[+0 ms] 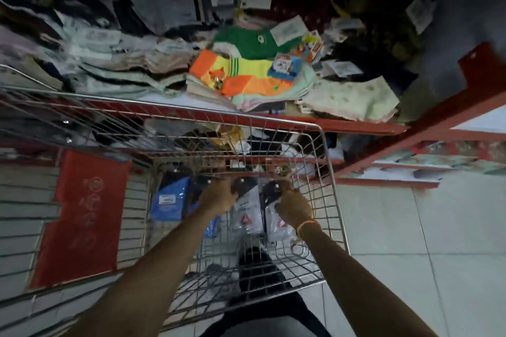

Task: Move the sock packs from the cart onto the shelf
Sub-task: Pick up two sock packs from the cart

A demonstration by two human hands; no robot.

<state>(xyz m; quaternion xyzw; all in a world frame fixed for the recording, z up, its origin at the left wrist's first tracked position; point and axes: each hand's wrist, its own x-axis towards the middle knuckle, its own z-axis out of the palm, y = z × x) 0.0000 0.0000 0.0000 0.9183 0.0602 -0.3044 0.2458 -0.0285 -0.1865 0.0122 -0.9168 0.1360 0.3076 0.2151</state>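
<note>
We look down into a wire cart [325, 172] pushed up against a red-edged shelf [356, 126] that runs across the middle of the frame. The shelf top is crowded: a bright orange, yellow and green sock bundle [241, 74] sits at centre, pale folded garments [123, 63] spread to its left, a cream printed pack [353, 98] to its right, and dark clothing fills the upper frame. A red panel [82, 216] hangs on the slatted wall at the left. The cart's far rim stands between our hands and the shelf.

Both arms reach down into the basket at lower centre. Our left hand [216, 197] is closed around the dark header of a clear sock pack [246, 213]; our right hand [294, 208] pinches the top of a second clear pack [282, 227] just beside it. Both packs hang below the fingers, inside the cart. A blue pack [168, 200] lies left of the left hand, untouched
</note>
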